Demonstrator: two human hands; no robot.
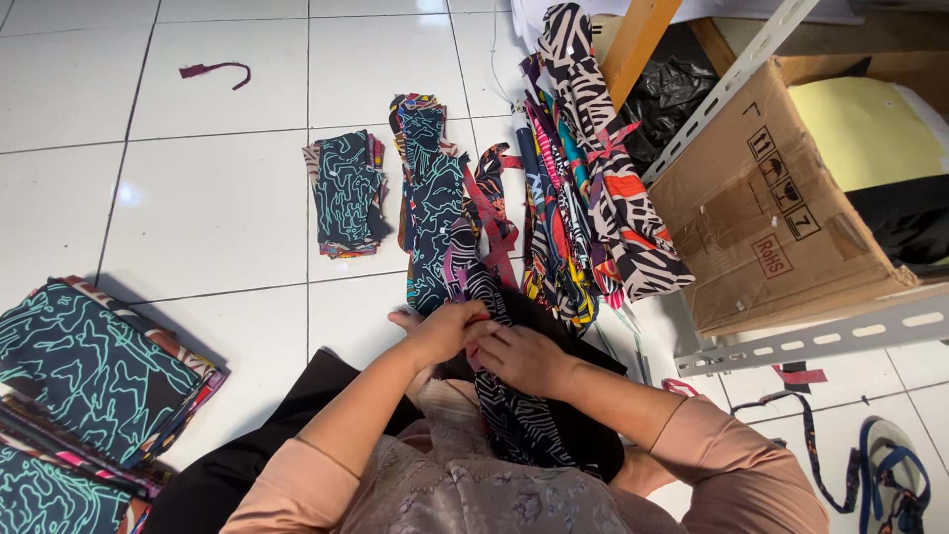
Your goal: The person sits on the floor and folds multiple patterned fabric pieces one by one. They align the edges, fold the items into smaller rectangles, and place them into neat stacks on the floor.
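Between the fingertips of both hands, a dark strip of fabric with a pale zebra-like print (pixel 514 415), pinched at its upper end and trailing down over the lap. Left hand (pixel 443 334) closed on the strip, thumb and fingers pressed together on its edge. Right hand (pixel 524 358) touching the left, fingers curled over the same strip (a spot of red just where the two sets of fingertips meet, too small to tell what). Just beyond the fingers, a long pile of dark teal strips with pale wavy lines (pixel 433 213), its near end almost touching the left hand. Beside that pile, further from the fingers and off to the left, a shorter stack of the same teal print (pixel 346 193). To the right of the fingers and beyond, a heap of mixed bright strips (pixel 583 188), zebra pattern on top, leaning against a cardboard box (pixel 761 222) on a metal shelf frame (pixel 820 341). Well apart from the fingers, at the far left, a large stack of folded teal cloth (pixel 89 386) on the white tiled floor (pixel 208 218). Far beyond, a lone maroon scrap (pixel 213 71). Near the right elbow, a blue sandal (pixel 895 475).
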